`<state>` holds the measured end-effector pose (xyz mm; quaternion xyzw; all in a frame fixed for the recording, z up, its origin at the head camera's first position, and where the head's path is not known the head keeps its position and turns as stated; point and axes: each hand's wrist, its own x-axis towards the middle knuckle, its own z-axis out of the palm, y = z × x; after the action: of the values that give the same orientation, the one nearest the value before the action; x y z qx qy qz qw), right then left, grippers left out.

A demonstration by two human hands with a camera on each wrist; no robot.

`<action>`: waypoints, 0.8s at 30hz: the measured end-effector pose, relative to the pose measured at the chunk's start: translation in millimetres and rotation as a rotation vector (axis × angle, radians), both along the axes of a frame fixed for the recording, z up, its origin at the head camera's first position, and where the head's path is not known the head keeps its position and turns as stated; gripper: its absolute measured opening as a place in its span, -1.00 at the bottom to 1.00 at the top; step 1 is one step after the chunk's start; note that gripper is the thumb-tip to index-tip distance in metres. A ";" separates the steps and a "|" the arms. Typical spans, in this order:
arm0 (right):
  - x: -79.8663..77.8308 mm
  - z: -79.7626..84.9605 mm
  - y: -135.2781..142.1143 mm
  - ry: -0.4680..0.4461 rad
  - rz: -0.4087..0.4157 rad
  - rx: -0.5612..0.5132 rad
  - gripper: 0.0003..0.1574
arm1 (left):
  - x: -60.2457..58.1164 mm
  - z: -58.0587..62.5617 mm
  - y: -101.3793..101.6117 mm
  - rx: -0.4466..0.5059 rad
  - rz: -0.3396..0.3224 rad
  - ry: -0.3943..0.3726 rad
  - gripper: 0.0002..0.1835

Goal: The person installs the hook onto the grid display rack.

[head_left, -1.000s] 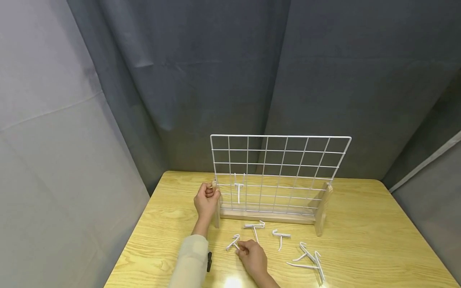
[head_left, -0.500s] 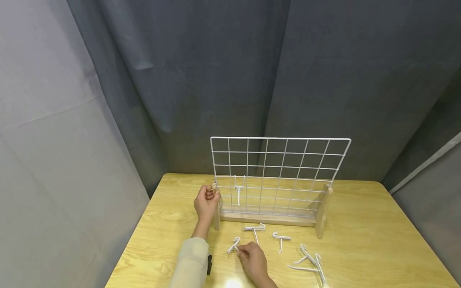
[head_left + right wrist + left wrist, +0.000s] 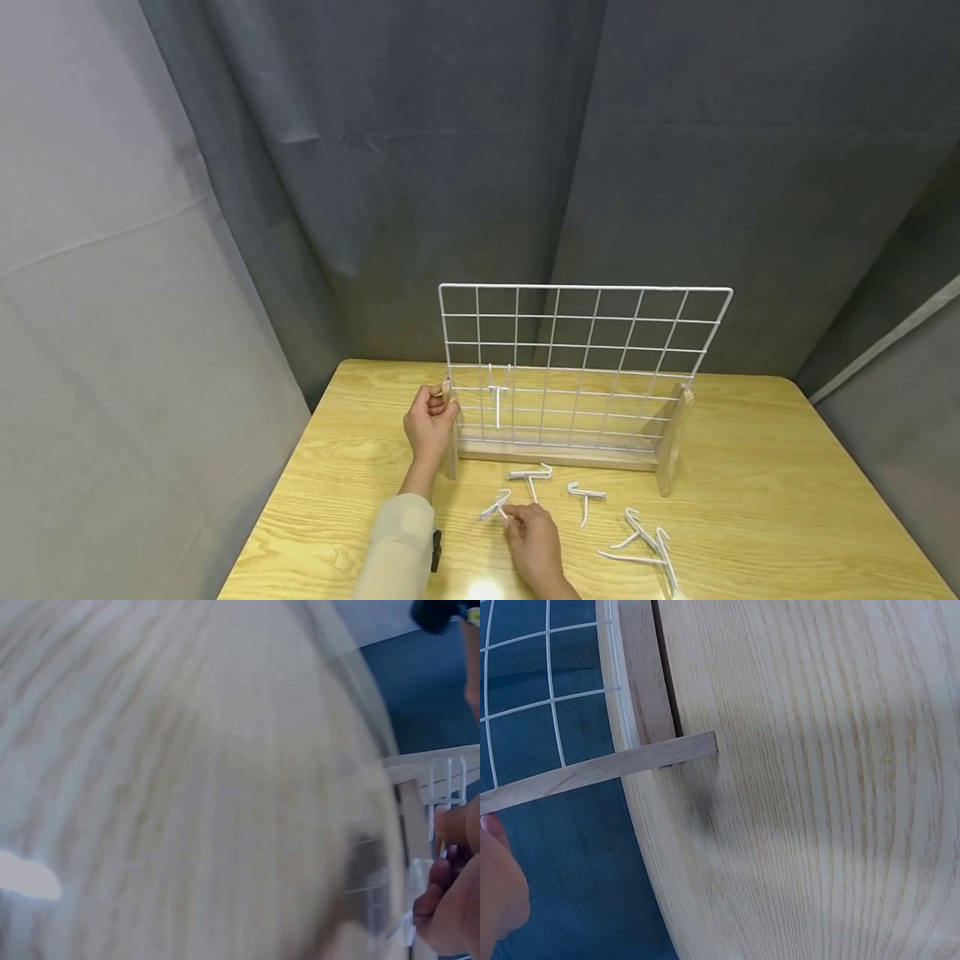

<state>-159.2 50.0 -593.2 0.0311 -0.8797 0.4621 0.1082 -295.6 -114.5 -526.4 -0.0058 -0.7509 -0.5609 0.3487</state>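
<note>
A white wire grid panel (image 3: pixel 573 344) stands in a wooden base, with one white hook (image 3: pixel 498 408) hung on its left part. My left hand (image 3: pixel 430 425) holds the upper end of the base's left wooden upright (image 3: pixel 452 454); in the left wrist view the fingers touch that upright (image 3: pixel 592 771) at the picture's edge. Low in front of the grid, my right hand (image 3: pixel 536 546) pinches the prong of another white hook (image 3: pixel 495 505), whose crossbar slants up to the right. In the right wrist view the fingers of this hand (image 3: pixel 454 900) are curled together.
More white hooks lie on the wooden table (image 3: pixel 330 500): one hook (image 3: pixel 530 474) just behind the right hand, one hook (image 3: pixel 586 495) to its right, and a crossed pair of hooks (image 3: pixel 652 546) farther right. A dark curtain (image 3: pixel 450 167) hangs behind the table.
My right hand has shifted slightly to the right, and the pinched hook has moved right and slightly up with it. The left hand stays on the upright.
</note>
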 end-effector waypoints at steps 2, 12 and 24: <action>1.6 6.8 1.7 -0.038 0.001 -0.033 -0.88 | 0.4 0.3 0.2 0.001 0.001 0.003 -0.78; -5.4 34.8 14.5 -0.258 -0.014 -0.357 -0.85 | 0.6 0.6 0.4 -0.005 0.000 0.013 -0.78; -15.1 47.3 27.1 -0.483 0.031 -0.710 -0.71 | -0.5 -1.2 0.2 0.002 0.002 0.014 -0.79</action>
<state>-174.3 77.1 -545.9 -0.1040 -0.6654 0.7319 -0.1038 -296.0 -114.3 -527.6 -0.0087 -0.7478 -0.5611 0.3547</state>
